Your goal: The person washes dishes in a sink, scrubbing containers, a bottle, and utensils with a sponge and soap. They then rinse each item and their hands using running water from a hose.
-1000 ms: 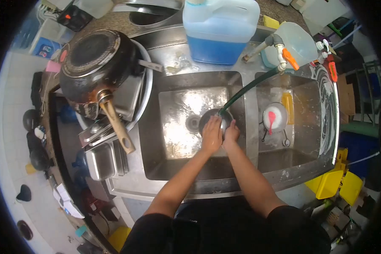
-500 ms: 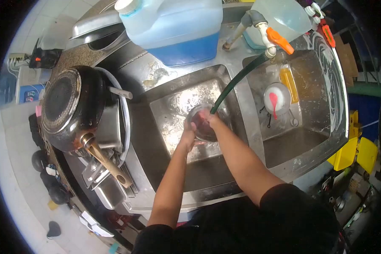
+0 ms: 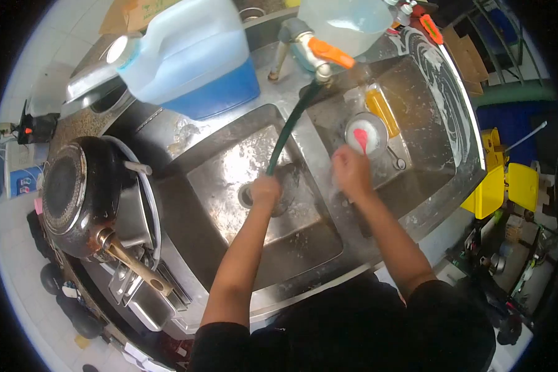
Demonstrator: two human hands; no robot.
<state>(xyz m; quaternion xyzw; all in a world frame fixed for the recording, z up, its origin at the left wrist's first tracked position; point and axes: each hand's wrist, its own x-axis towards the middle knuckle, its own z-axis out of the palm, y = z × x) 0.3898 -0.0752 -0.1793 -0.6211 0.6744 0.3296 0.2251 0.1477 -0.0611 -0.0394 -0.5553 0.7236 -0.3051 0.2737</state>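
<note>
Looking at one left hand right at the low end of one green hose, over the left of two basins, but can't really tell open fingers from gripping ones. Also got one right hand, fingers curled in, near one foamy bowl in the right basin, with one pink spoon in the foam and one metal spoon close by.

The lower end of the green hose is hidden by the left hand. The right hand is blurred, its fingertips indistinct. The jug of blue liquid and the clear tub are cut off above.
</note>
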